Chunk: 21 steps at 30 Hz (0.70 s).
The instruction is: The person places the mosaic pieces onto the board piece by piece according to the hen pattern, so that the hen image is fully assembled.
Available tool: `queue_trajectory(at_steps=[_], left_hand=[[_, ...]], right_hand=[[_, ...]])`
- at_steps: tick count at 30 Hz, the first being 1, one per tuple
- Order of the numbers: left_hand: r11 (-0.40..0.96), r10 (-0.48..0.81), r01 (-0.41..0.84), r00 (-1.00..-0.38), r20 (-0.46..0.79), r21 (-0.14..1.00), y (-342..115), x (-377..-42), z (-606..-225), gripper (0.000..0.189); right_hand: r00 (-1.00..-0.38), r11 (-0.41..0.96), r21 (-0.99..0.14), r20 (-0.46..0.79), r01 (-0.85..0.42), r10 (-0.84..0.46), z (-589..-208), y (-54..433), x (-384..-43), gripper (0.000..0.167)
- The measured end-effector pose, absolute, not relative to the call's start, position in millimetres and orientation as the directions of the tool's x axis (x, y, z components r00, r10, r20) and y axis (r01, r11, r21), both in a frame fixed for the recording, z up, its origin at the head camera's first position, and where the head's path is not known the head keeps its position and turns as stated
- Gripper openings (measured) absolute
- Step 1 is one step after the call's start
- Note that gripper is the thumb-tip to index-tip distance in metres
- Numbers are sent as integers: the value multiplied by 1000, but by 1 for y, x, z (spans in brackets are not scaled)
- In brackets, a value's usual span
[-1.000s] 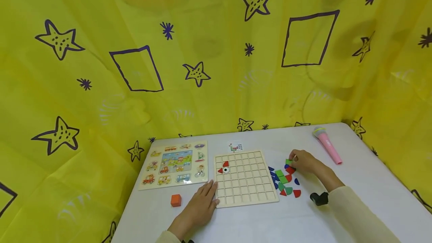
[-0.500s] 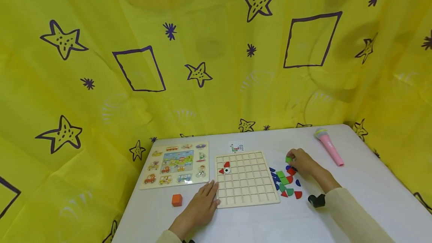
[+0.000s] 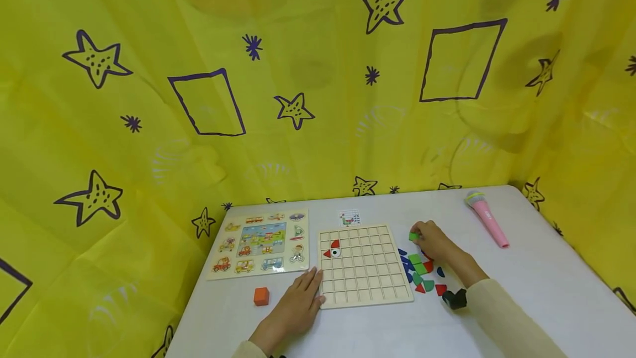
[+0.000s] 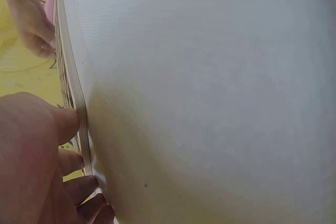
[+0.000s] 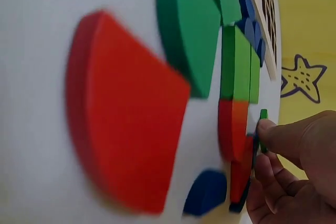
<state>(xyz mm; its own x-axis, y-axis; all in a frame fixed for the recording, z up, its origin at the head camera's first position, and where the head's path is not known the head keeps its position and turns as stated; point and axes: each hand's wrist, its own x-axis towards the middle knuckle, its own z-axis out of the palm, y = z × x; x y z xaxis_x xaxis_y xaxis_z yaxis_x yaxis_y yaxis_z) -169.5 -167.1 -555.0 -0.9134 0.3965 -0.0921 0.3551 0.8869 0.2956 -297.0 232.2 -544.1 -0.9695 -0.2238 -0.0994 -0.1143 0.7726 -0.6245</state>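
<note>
My left hand (image 3: 299,304) lies along the left edge of the pale wooden grid board (image 3: 369,270), its thumb at the near corner. In the left wrist view the thumb (image 4: 65,124) presses the board's rim. Beyond the board's right side, my right hand (image 3: 438,243) pinches a small green block (image 3: 413,236) between thumb and fingertips. A red quarter-round (image 3: 335,243), a red triangle (image 3: 327,253) and a white piece with a black dot (image 3: 335,253) sit in the board's upper left squares. Loose green squares (image 3: 417,263), a red quarter-round (image 5: 131,119) and several blue pieces lie beneath my right hand.
A picture card (image 3: 349,217) lies behind the board. To the left are a vehicle picture puzzle (image 3: 233,230) and an orange cube (image 3: 261,296). A pink toy microphone (image 3: 489,222) lies at the back right. Yellow cloth (image 3: 308,153) hangs behind the table.
My right hand has lifted the green block from the loose pieces and moved it left towards the board. My left hand has stayed at the board's edge.
</note>
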Motion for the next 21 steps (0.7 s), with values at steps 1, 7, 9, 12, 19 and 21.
queue_trajectory(at_steps=[1, 7, 9, 12, 19, 21], left_hand=[[888, 395, 354, -914, -96, 293, -167, -170, -555, 67], [886, 404, 365, -910, -90, 287, -167, -169, -555, 66], [884, 407, 367, -909, -87, 290, -166, -169, -555, 66], [888, 400, 361, -912, -92, 286, -166, -168, -555, 66], [897, 384, 345, -918, -101, 277, -166, -168, -555, 66], [897, 385, 346, -917, -104, 275, -166, -168, -554, 66]], right_hand=[[-969, 769, -628, -96, -118, -227, -544, 229, -297, 26], [-968, 772, -620, -77, -143, -241, -536, 206, -297, 27], [-969, 779, -607, -57, -157, -239, -532, 196, -296, 27], [-968, 782, -593, -12, -195, -251, -527, 178, -291, 26], [-946, 754, -595, 30, -277, -324, -517, 139, -277, 23], [-942, 751, -600, 16, -277, -334, -518, 129, -274, 23]])
